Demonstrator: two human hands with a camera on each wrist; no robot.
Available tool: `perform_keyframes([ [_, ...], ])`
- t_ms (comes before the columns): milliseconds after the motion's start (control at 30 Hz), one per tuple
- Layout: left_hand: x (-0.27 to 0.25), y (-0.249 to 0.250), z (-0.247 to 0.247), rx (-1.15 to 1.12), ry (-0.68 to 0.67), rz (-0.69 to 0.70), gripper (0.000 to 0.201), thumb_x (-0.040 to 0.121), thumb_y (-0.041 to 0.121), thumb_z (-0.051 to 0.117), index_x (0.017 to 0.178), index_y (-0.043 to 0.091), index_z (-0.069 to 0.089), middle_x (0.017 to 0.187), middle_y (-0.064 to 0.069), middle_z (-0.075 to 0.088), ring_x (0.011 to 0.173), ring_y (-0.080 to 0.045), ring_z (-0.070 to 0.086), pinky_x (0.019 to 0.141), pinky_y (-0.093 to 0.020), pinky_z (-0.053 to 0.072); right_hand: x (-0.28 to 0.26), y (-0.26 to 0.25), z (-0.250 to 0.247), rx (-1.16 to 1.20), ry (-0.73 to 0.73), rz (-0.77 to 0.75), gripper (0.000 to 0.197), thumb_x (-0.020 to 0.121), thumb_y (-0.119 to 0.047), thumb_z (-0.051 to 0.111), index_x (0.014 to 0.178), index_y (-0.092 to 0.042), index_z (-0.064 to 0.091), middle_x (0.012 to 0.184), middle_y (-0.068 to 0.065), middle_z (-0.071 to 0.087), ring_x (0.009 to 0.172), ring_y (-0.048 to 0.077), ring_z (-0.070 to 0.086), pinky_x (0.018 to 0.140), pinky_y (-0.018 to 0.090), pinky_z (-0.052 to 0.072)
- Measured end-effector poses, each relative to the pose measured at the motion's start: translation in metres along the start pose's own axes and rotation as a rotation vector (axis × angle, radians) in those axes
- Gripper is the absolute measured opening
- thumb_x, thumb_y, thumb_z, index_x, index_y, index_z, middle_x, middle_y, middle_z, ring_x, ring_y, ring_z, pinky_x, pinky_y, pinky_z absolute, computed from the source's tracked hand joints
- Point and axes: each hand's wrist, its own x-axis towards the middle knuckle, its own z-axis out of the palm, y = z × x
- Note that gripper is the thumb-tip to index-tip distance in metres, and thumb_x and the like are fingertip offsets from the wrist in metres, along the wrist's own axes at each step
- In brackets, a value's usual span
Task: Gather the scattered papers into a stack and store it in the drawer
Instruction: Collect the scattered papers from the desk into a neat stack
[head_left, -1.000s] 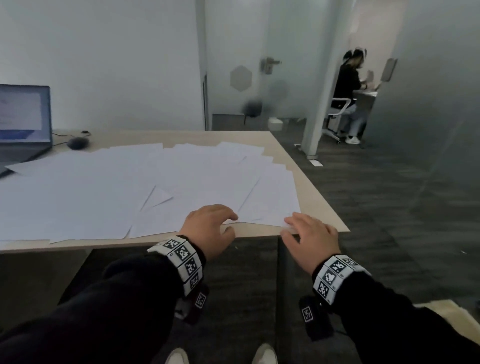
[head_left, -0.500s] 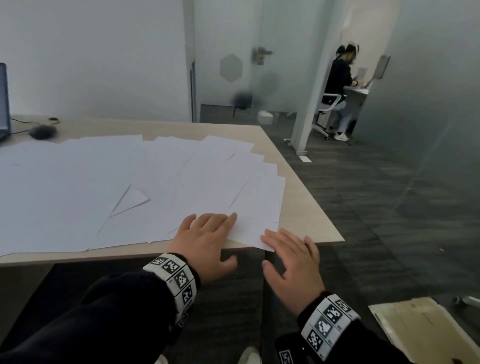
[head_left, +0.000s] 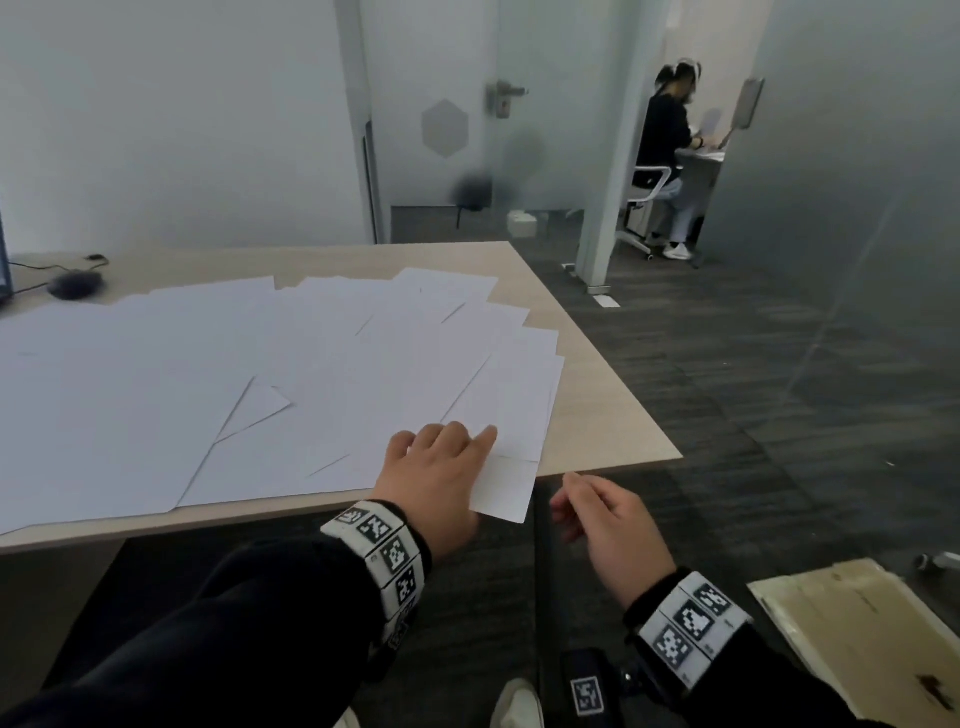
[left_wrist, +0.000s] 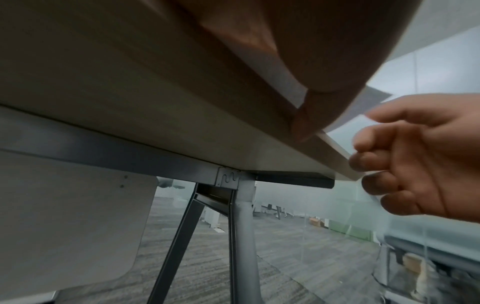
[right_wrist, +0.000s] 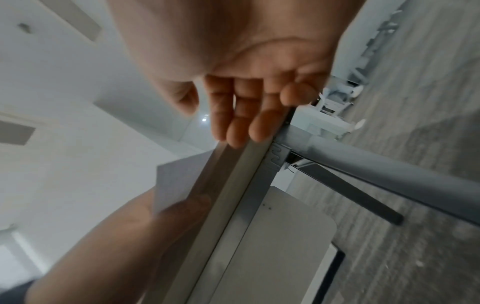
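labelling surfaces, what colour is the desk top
Light wood tone on the desk top, clearest in the head view.

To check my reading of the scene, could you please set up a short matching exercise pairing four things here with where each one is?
Things:
1. left hand
2. right hand
3. computer mouse
4. overhanging sheet

Places:
a. far left of the table
b. flat on the papers
c. sticking out past the table's near edge
d. in the air, just off the near edge

Pairs: 1-b, 2-d, 3-a, 4-c
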Motion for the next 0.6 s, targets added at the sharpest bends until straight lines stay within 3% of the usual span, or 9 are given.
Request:
perform_keyframes([
  [167,-0.02,-0.011,0.003,-0.114,0.112,0.0,0.053,0.071,0.02,0.064,0.12,0.041,0.06,0.115,0.013,0.055,0.116,-0.017,0.049,0.096,-0.041,0.032,0.004,-0.014,0.001,0.226,-0.104,0.287,0.052,0.099,-0.053,0.043,0.097,-0.009,0.071,0.085,0.012,0.078,0.065,0.023,0.067,0.054,0.028,0.044],
  [267,-0.026,-0.014,0.0,-0.178,0.163,0.02,0.037,0.069,0.022,0.07,0.103,0.037,0.068,0.119,0.017,0.064,0.115,-0.015,0.057,0.09,-0.04,0.038,0.008,-0.023,0.009,0.27,-0.127,0.345,0.055,0.096,-0.057,0.045,0.1,-0.009,0.071,0.084,0.011,0.078,0.06,0.022,0.066,0.053,0.027,0.042],
  [333,-0.031,-0.011,-0.007,-0.219,0.14,0.061,0.031,0.076,0.023,0.064,0.104,0.036,0.066,0.119,0.018,0.065,0.116,-0.013,0.057,0.093,-0.036,0.035,0.011,-0.029,0.014,0.304,-0.116,0.363,0.052,0.094,-0.056,0.049,0.097,-0.008,0.069,0.079,0.01,0.077,0.056,0.022,0.064,0.049,0.025,0.038],
  [400,-0.039,-0.008,-0.017,-0.243,0.145,0.132,0.025,0.083,0.037,0.054,0.107,0.036,0.063,0.11,0.018,0.068,0.108,-0.012,0.061,0.091,-0.033,0.037,0.012,-0.032,0.017,0.337,-0.102,0.35,0.045,0.093,-0.048,0.056,0.096,-0.006,0.069,0.075,0.012,0.075,0.053,0.021,0.061,0.047,0.023,0.034],
  [500,-0.047,-0.006,-0.031,-0.318,0.081,0.189,0.061,0.086,0.072,0.023,0.12,0.037,0.06,0.115,0.016,0.067,0.11,-0.007,0.058,0.094,-0.034,0.039,0.012,-0.032,0.018,0.345,-0.107,0.283,0.032,0.093,-0.033,0.062,0.096,-0.002,0.069,0.076,0.012,0.071,0.049,0.017,0.06,0.045,0.022,0.031],
  [533,-0.046,-0.007,-0.034,-0.384,0.075,0.166,0.068,0.086,0.073,0.017,0.124,0.036,0.059,0.12,0.017,0.065,0.114,-0.004,0.056,0.097,-0.034,0.039,0.012,-0.03,0.018,0.342,-0.11,0.267,0.031,0.093,-0.031,0.063,0.098,-0.001,0.069,0.078,0.011,0.072,0.05,0.015,0.06,0.045,0.023,0.032],
  [600,-0.036,-0.011,-0.033,-0.511,0.112,0.078,0.061,0.086,0.067,0.025,0.13,0.037,0.056,0.13,0.02,0.059,0.122,0.0,0.049,0.104,-0.034,0.038,0.011,-0.027,0.018,0.348,-0.109,0.252,0.03,0.093,-0.03,0.063,0.102,-0.001,0.07,0.08,0.009,0.074,0.052,0.015,0.061,0.047,0.024,0.033],
])
